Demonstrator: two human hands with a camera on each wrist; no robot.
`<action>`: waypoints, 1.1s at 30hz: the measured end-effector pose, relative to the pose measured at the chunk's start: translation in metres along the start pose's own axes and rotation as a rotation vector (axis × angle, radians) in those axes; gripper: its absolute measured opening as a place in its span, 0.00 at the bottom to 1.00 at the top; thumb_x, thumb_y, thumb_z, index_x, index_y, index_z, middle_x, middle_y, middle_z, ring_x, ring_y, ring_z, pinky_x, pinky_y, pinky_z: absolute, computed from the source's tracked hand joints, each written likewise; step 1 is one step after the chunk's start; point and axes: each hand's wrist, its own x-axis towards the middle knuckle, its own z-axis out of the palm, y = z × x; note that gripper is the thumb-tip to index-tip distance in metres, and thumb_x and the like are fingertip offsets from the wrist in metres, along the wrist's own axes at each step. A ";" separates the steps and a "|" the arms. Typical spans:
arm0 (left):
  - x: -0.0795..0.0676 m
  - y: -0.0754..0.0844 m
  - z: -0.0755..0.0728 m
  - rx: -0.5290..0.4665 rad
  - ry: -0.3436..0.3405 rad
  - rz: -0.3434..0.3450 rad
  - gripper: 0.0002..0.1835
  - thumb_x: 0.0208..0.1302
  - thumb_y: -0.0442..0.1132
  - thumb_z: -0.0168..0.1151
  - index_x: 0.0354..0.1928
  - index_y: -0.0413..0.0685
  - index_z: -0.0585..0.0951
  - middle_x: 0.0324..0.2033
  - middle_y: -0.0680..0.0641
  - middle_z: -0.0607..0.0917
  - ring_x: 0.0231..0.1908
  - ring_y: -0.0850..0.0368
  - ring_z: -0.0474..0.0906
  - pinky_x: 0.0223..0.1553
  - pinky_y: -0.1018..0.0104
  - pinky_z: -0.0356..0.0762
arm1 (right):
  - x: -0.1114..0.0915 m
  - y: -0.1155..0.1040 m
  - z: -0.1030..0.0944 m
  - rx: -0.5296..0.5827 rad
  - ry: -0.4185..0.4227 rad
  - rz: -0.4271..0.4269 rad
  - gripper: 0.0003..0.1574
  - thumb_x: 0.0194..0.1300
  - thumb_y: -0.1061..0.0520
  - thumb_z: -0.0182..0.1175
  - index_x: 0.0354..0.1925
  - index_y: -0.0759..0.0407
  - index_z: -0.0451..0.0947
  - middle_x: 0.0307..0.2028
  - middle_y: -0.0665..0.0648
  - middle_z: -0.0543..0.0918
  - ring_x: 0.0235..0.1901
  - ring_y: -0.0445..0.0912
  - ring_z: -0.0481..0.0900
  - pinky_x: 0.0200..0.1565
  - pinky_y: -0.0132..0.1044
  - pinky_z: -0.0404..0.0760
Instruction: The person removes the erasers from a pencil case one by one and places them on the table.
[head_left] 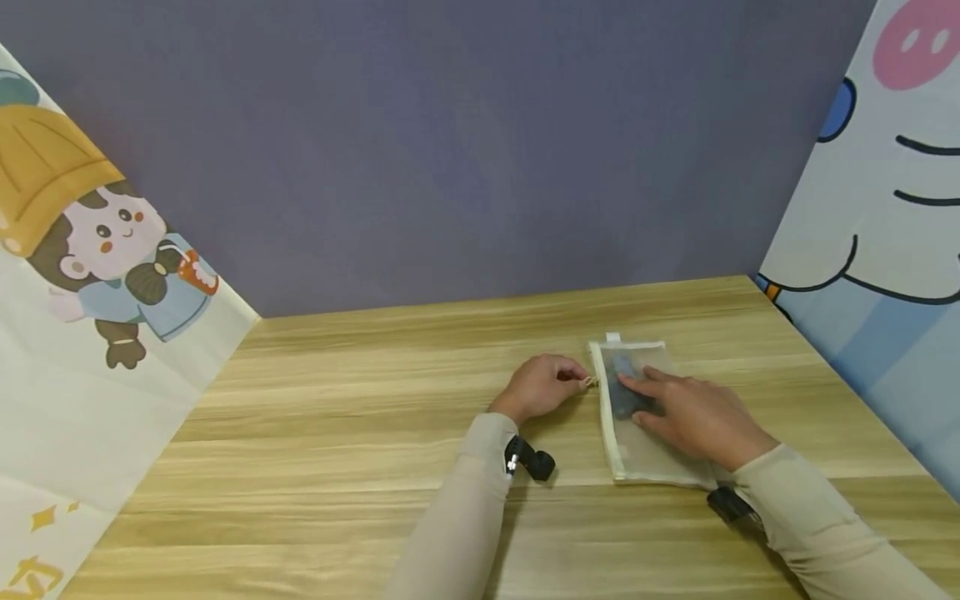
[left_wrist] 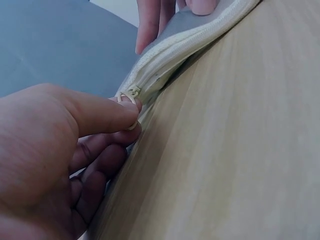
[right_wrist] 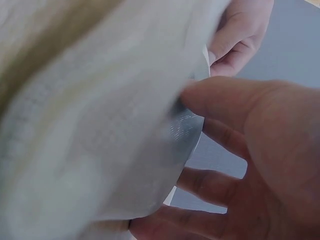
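A pale, see-through mesh zipper pouch [head_left: 678, 462] lies on the table, its cream zipper strip [head_left: 609, 433] running along the left edge. Through the mesh shows a dark bluish-grey item [head_left: 626, 404], its kind blurred by the fabric. My left hand [head_left: 542, 387] pinches the looped zipper pull [left_wrist: 129, 97] between thumb and forefinger, at the upper part of that edge. On top of the pouch rests my right hand [head_left: 693, 417], thumb and forefinger spread and pressing over the dark item. In the right wrist view the mesh [right_wrist: 100, 150] fills the left side, close and blurred.
The wood-grain table [head_left: 315, 467] stretches away to the left. A grey-purple panel [head_left: 480, 167] stands behind it, with cartoon-printed sheets [head_left: 97, 400] at both sides. A small white tag [head_left: 613, 337] sticks out of the pouch's top edge.
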 end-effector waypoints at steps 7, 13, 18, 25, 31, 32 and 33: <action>-0.002 0.005 0.000 0.036 -0.008 -0.012 0.06 0.70 0.46 0.65 0.42 0.61 0.89 0.35 0.66 0.84 0.38 0.70 0.77 0.45 0.69 0.74 | 0.000 0.001 0.000 -0.001 0.009 0.004 0.37 0.65 0.45 0.68 0.70 0.45 0.73 0.67 0.68 0.71 0.44 0.64 0.83 0.21 0.45 0.74; -0.005 0.010 -0.002 0.109 -0.022 -0.010 0.07 0.71 0.45 0.64 0.44 0.60 0.89 0.35 0.65 0.84 0.37 0.70 0.77 0.43 0.70 0.74 | -0.001 -0.001 0.001 0.004 0.007 0.005 0.36 0.65 0.45 0.68 0.70 0.46 0.73 0.67 0.69 0.71 0.44 0.65 0.83 0.22 0.46 0.74; -0.007 0.021 -0.006 0.230 -0.030 0.027 0.08 0.72 0.44 0.63 0.46 0.59 0.89 0.38 0.62 0.86 0.37 0.69 0.78 0.44 0.71 0.75 | -0.001 -0.002 0.001 0.007 -0.002 0.013 0.36 0.66 0.45 0.67 0.70 0.46 0.72 0.67 0.69 0.70 0.40 0.62 0.83 0.21 0.42 0.70; -0.009 0.031 -0.009 0.365 -0.029 0.091 0.08 0.72 0.43 0.62 0.45 0.57 0.89 0.40 0.60 0.87 0.40 0.67 0.80 0.47 0.71 0.75 | -0.001 -0.003 0.001 0.003 0.003 0.018 0.36 0.66 0.45 0.67 0.70 0.45 0.72 0.67 0.68 0.71 0.30 0.53 0.82 0.19 0.41 0.68; -0.008 0.033 -0.009 0.430 -0.016 0.126 0.08 0.72 0.43 0.62 0.45 0.58 0.89 0.40 0.60 0.88 0.43 0.66 0.81 0.50 0.71 0.74 | -0.001 -0.003 0.001 0.005 0.015 0.012 0.35 0.66 0.45 0.67 0.69 0.45 0.73 0.66 0.68 0.71 0.23 0.49 0.77 0.18 0.41 0.67; -0.008 0.033 -0.009 0.435 -0.015 0.128 0.08 0.72 0.43 0.62 0.45 0.58 0.89 0.41 0.60 0.88 0.43 0.66 0.81 0.50 0.71 0.74 | -0.001 -0.003 0.001 0.006 0.016 0.013 0.35 0.66 0.45 0.67 0.69 0.45 0.73 0.66 0.68 0.71 0.21 0.48 0.75 0.18 0.41 0.66; -0.008 0.033 -0.009 0.437 -0.015 0.129 0.08 0.72 0.43 0.62 0.45 0.58 0.89 0.41 0.60 0.88 0.44 0.66 0.81 0.50 0.71 0.74 | -0.001 -0.003 0.001 0.010 0.014 0.016 0.35 0.66 0.45 0.67 0.69 0.44 0.73 0.67 0.68 0.71 0.18 0.47 0.73 0.17 0.40 0.65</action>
